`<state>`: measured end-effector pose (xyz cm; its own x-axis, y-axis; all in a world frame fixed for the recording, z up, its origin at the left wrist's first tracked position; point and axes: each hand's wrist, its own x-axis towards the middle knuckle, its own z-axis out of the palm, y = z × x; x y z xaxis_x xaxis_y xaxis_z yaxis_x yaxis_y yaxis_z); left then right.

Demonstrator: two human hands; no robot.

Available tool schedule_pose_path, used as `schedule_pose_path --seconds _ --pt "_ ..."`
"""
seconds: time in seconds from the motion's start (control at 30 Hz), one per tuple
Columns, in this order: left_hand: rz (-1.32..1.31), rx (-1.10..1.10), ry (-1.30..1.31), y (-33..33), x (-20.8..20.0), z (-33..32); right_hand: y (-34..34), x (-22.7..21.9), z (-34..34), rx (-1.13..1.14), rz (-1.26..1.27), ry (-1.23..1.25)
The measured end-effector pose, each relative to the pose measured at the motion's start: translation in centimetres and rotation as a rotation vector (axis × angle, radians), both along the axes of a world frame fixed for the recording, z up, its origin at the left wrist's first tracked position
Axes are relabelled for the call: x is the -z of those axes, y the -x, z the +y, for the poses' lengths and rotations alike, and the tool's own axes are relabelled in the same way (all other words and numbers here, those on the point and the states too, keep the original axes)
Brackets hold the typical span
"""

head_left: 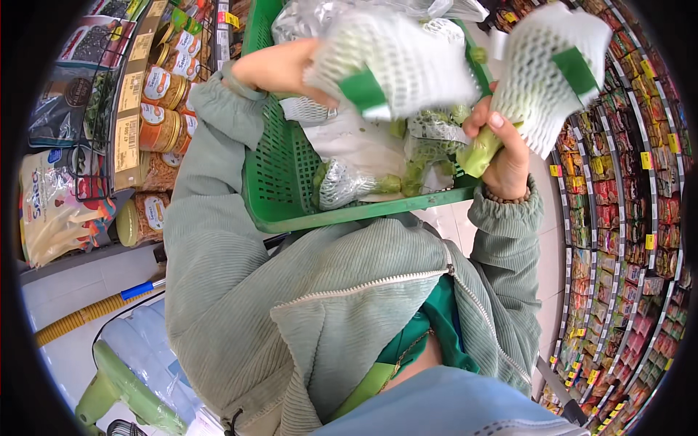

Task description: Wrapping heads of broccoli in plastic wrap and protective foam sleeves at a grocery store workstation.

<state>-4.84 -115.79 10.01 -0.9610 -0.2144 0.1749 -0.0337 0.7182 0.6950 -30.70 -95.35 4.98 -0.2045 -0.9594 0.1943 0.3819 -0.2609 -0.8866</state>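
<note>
My right hand (503, 149) grips the pale green stalk of a broccoli (478, 154). Its head, wrapped in a white foam net (542, 80) with a green tape patch, points up and to the right. Over the crate, my left hand (287, 69) is closed on another foam-netted broccoli (396, 62), smeared by motion; some of its fingers are hidden behind the net. Below both hands stands a green plastic crate (291, 218) with perforated walls. Inside it, a netted broccoli (349, 183) lies near the front wall, and more netted vegetables (436, 134) rest at the right.
Clear plastic bags (305, 18) fill the crate's far end. At left, a shelf holds jars (161, 87) and bagged goods (65, 196). Long racks of small packets (618, 182) curve along the right. A yellow ribbed hose (80, 320) and a green plastic object (123, 392) lie lower left.
</note>
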Motion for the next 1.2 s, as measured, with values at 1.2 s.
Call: schedule_pose_path --seconds 1.2 --pt "0.131 -0.009 0.416 5.4 -5.3 12.6 -1.6 1.7 0.7 0.072 0.015 -0.157"
